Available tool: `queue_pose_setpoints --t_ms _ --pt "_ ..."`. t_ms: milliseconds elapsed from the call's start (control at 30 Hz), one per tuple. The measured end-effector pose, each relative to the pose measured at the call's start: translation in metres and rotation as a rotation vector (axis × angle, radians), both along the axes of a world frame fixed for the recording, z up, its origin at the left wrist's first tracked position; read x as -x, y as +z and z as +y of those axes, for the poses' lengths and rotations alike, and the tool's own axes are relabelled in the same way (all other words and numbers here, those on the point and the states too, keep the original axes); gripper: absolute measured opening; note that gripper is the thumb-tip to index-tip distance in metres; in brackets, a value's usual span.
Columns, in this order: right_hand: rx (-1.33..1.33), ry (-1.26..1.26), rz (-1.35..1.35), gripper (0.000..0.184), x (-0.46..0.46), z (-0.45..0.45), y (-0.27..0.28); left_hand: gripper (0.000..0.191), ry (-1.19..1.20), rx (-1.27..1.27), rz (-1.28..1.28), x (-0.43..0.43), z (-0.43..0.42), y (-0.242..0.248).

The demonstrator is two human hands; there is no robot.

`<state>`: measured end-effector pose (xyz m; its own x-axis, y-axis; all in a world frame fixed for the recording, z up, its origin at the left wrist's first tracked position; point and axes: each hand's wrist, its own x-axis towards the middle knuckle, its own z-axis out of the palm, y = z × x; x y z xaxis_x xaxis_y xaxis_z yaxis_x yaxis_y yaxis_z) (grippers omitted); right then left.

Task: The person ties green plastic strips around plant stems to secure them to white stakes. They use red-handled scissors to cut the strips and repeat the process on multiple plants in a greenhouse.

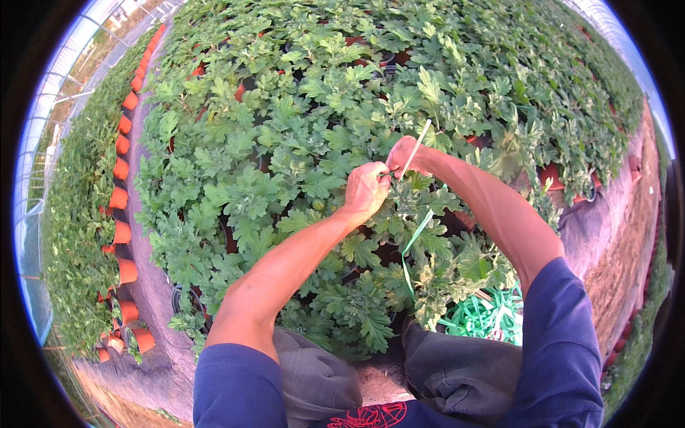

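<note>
My left hand and my right hand meet over a leafy potted plant, fingertips nearly touching. Between them a short bit of green plastic tie shows, pinched by the fingers of both hands. A thin pale stake rises at a tilt in front of my right hand, its lower end lost among the leaves. Below the hands, a loose light-green plastic strip hangs over the foliage. Leaves hide the plant's stem and pot.
A heap of green and white plastic strips lies beside my right knee. Dense lobed-leaf plants spread ahead. Orange pots line the left bed across a ground-cloth path. Bare soil runs along the right.
</note>
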<state>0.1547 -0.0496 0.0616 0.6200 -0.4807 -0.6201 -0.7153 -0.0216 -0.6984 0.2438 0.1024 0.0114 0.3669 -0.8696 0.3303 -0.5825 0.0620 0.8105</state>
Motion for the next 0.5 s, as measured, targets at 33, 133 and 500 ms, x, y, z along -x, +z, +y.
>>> queue_pose_setpoints --t_ms 33,133,500 --pt "-0.013 -0.005 -0.015 0.01 0.0 -0.002 -0.004 0.015 -0.011 0.014 -0.016 -0.001 -0.002 -0.001" --pt "-0.042 0.022 -0.034 0.008 0.003 -0.009 -0.012 0.013 -0.052 -0.259 0.184 -0.008 -0.006 0.0" --pt "-0.185 0.201 -0.092 0.015 0.02 -0.018 0.009 0.007 -0.04 -0.596 1.22 -0.015 -0.014 0.008"
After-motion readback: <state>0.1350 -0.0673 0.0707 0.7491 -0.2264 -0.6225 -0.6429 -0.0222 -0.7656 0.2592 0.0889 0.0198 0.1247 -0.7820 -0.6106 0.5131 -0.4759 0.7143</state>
